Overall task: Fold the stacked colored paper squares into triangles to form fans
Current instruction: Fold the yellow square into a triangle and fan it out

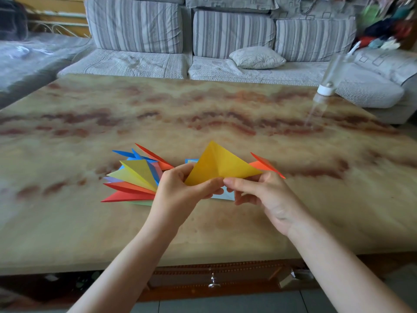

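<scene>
A yellow-orange paper sheet (220, 164) is folded into a triangle and held just above the marble table (203, 114). My left hand (180, 193) pinches its lower left corner, and my right hand (259, 193) pinches its bottom edge near the middle. A fan of folded triangles (135, 177) in red, orange, yellow and blue lies on the table left of my left hand. An orange folded triangle (266, 166) sticks out behind the yellow one at the right. Part of a light blue square (225, 195) shows on the table under my hands.
A clear plastic bottle with a white cap (327, 86) stands at the table's far right. A grey striped sofa (180, 30) with a small cushion (257, 57) runs along the far side. A drawer with a metal knob (213, 283) sits under the near edge.
</scene>
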Demonstrator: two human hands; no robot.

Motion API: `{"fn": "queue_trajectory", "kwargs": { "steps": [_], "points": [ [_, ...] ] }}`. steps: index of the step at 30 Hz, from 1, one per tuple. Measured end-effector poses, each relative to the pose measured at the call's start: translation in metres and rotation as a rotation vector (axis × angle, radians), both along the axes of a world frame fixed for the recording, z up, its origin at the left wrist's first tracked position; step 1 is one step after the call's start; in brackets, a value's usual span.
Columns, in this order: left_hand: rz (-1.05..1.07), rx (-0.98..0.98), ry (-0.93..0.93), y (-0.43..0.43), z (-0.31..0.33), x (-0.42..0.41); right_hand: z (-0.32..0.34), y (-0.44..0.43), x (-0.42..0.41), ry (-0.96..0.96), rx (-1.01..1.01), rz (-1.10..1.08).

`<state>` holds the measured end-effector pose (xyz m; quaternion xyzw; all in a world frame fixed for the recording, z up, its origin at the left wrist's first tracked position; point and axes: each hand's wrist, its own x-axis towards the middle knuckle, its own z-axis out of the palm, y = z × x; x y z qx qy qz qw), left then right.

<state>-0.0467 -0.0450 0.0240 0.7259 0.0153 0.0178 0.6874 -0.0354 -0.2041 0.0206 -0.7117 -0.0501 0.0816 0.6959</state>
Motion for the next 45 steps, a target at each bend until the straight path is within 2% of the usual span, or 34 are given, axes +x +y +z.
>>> {"fn": "queue_trajectory", "kwargs": {
  "steps": [30, 33, 36, 45],
  "points": [
    [0.124, -0.101, -0.015, 0.013, 0.003, 0.001, 0.002, -0.019, 0.016, 0.101, 0.321, -0.246],
    [0.119, -0.122, -0.018, 0.012, 0.003, 0.0, 0.002, -0.013, 0.011, 0.14, 0.282, -0.091],
    [0.085, -0.093, -0.021, 0.004, 0.002, -0.003, -0.001, 0.001, 0.004, 0.113, 0.154, 0.0],
    [0.043, -0.053, 0.004, 0.0, 0.001, 0.0, -0.002, 0.007, 0.007, 0.062, 0.141, -0.147]
  ]
}}
